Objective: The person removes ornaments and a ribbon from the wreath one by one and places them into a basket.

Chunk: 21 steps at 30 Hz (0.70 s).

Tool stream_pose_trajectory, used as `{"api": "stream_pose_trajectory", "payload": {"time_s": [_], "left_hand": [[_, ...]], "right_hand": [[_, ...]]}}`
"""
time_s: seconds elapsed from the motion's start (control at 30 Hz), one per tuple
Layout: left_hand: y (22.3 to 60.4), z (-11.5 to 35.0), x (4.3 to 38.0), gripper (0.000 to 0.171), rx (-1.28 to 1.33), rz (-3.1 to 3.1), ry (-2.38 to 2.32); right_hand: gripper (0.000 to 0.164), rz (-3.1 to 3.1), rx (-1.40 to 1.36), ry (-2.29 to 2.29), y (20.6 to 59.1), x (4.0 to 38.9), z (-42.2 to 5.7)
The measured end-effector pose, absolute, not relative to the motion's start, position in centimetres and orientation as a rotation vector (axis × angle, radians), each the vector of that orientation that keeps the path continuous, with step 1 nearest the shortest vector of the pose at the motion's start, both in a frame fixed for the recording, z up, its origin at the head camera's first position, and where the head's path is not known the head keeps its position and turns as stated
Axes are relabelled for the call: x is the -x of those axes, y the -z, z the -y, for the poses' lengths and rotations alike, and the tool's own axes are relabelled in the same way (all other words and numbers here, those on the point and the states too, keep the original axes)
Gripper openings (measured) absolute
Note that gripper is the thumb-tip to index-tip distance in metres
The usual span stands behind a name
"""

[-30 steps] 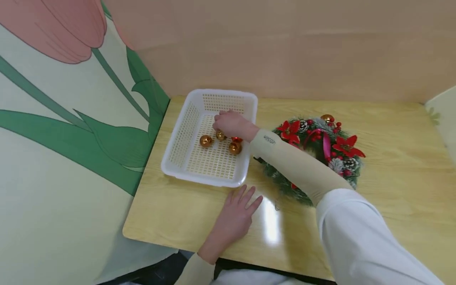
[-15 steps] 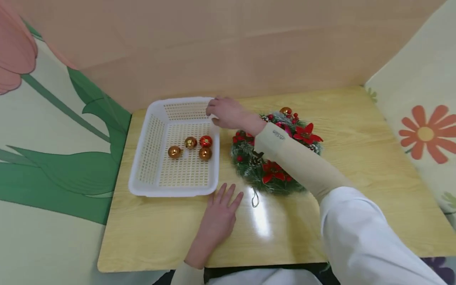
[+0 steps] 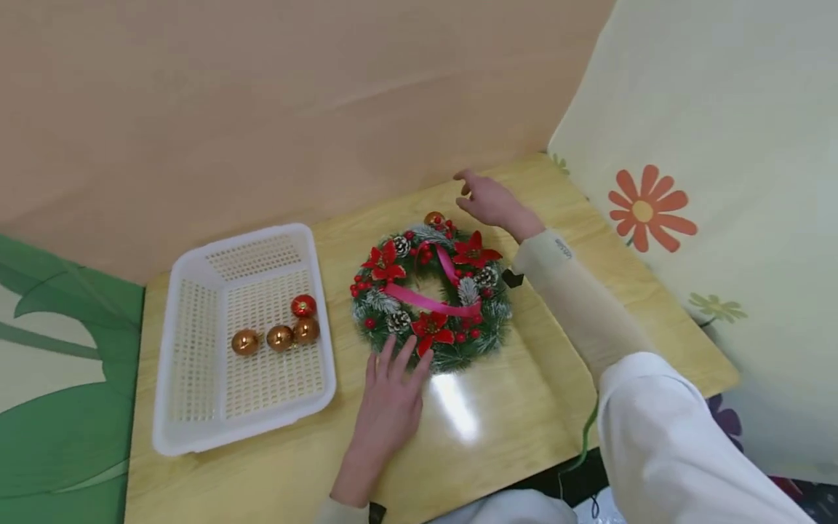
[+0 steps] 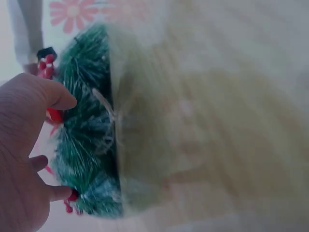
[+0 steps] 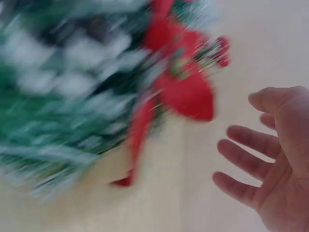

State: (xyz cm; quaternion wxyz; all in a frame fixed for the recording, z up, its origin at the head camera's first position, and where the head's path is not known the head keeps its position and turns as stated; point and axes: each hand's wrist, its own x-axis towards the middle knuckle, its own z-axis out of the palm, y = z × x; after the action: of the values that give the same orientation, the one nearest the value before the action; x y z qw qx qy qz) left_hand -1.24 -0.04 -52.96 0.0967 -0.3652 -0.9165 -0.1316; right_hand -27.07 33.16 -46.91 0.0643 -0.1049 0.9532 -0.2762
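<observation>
Across the full width: one wooden table (image 3: 511,437), light finish, bearing all items below.

Left side: one white basket (image 3: 262,386), perforated plastic, upright, standing apart from the wreath.

To the basket's right: one wreath (image 3: 487,313), frosted green, lying flat. Probably best handled by the firm ring on two opposite sides, since the trimmings look easily bent.

At the wreath's near rim: left hand (image 3: 389,407), fingers straight and spread, tips over the greenery (contact likely, pressure cannot be told). Light, flat pressure should steady the ring without crushing it.

Beyond the wreath's far right side: right hand (image 3: 494,202), fingers parted and loosely bent, pinching nothing, a gap between it and the foliage. A low approach from outside would suit, keeping the sleeve off the trimmings.

Over the centre opening: one pink ribbon (image 3: 425,300), a likely snag for fingertips.

Around the ring: red flowers (image 3: 432,331), not advisable as grip points.

Inside the basket: three copper balls (image 3: 280,338), one red ball (image 3: 303,306).

At the wreath's far edge: one golden ball (image 3: 434,218), fixing not discernible; best left unknocked.
</observation>
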Motion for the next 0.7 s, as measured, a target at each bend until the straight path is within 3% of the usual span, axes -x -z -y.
{"api": "stream_pose_trajectory", "payload": {"time_s": [0.33, 0.53, 0.7], "left_hand": [[53.3, 1.1, 0.5, 0.066, 1.04, 2.726, 0.374], [53.6, 1.0, 0.0, 0.065, 1.048, 2.764, 0.347], [53.3, 0.7, -0.4, 0.061, 1.036, 2.815, 0.309]], "right_hand": [[0.048, -2.58, 0.146, 1.135, 51.1, 29.2, -29.6], [0.057, -2.457, 0.181, 0.904, 49.1, 30.1, -29.2], [0.051, -2.371, 0.241, 0.773, 46.6, 30.5, -29.3]]}}
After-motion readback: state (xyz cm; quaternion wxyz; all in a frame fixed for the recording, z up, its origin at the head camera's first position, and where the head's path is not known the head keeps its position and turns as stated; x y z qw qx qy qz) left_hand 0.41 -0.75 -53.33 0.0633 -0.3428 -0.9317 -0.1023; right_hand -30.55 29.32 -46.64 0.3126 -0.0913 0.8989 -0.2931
